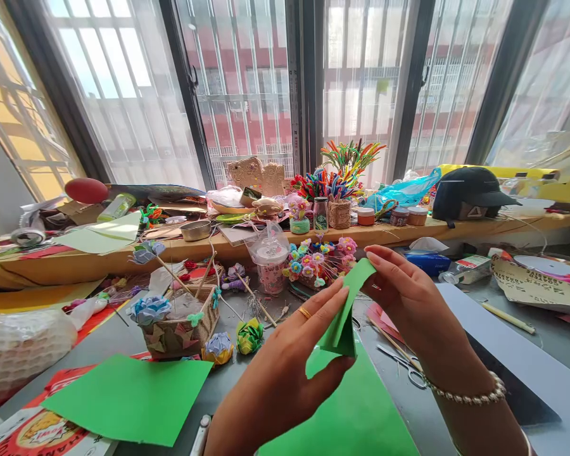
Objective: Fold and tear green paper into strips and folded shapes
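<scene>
Lying well left of the grip, a green sheet (128, 396) overlaps a printed packet (47, 434), perhaps set aside to keep it from under the working hands. Beyond it stands a basket (173, 332) of paper blooms, with a yellow flower (217, 348) and a green flower (250, 335) between it and the grip, likely pushed back out of the way.

At center, the left hand (285, 354) holds the folded green paper (352, 294) from its near side, fingers laid along the strip and thumb beneath, apparently to steady the fold. A second sheet (337, 418) lies flat directly below. Just beyond the raised paper sits a bunch of small flowers (308, 263).

From the other side, the right hand (406, 291) pinches the paper's upper end between thumb and fingers, seemingly to guide the edge while the left bears the weight. Just under the right wrist, scissors (415, 373) rest with handles toward the forearm, handy to reach. Farther right lies a stick (508, 318), well apart from the grip.
</scene>
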Action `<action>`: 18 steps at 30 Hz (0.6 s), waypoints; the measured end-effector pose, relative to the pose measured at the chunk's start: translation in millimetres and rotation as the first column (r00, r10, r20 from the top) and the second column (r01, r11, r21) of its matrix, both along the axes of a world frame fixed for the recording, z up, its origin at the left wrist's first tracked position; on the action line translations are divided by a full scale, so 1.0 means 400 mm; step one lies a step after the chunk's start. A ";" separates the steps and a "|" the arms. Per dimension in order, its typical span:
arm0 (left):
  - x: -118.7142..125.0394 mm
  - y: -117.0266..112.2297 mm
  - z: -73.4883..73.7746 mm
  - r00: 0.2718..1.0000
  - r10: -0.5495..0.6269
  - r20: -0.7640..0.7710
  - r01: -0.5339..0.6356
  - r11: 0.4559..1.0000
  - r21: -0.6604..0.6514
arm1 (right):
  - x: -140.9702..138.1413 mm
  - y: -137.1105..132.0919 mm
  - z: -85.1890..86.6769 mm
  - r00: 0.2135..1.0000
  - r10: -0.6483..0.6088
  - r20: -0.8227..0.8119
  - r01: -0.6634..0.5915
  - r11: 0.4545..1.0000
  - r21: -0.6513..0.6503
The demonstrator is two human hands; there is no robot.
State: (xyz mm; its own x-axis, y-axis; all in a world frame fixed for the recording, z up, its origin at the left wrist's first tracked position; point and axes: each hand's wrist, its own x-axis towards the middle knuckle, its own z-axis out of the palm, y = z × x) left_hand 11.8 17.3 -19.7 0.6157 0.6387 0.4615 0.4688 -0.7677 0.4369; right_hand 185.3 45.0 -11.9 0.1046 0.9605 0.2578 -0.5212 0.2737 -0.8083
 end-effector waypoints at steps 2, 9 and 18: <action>-0.004 0.000 0.004 0.998 -0.009 0.061 0.010 1.000 -0.003 | 0.003 -0.003 0.004 0.999 -0.046 -0.018 0.046 0.999 -0.007; -0.015 0.004 0.010 0.837 0.251 0.486 -0.291 0.957 0.007 | 0.014 -0.012 0.013 0.994 -0.086 0.070 0.077 0.990 0.120; -0.025 -0.001 0.022 0.645 0.402 0.650 -0.152 0.901 -0.406 | 0.005 -0.021 0.002 0.898 -0.261 0.354 0.179 0.952 0.249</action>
State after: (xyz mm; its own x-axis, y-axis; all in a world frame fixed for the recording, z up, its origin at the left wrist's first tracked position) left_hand 1.9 17.0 -10.7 -0.0458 0.8983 0.4370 0.0911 -0.4319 0.8973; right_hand 187.3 36.7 -11.2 0.1623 0.8457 0.5084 -0.0942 0.5262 -0.8451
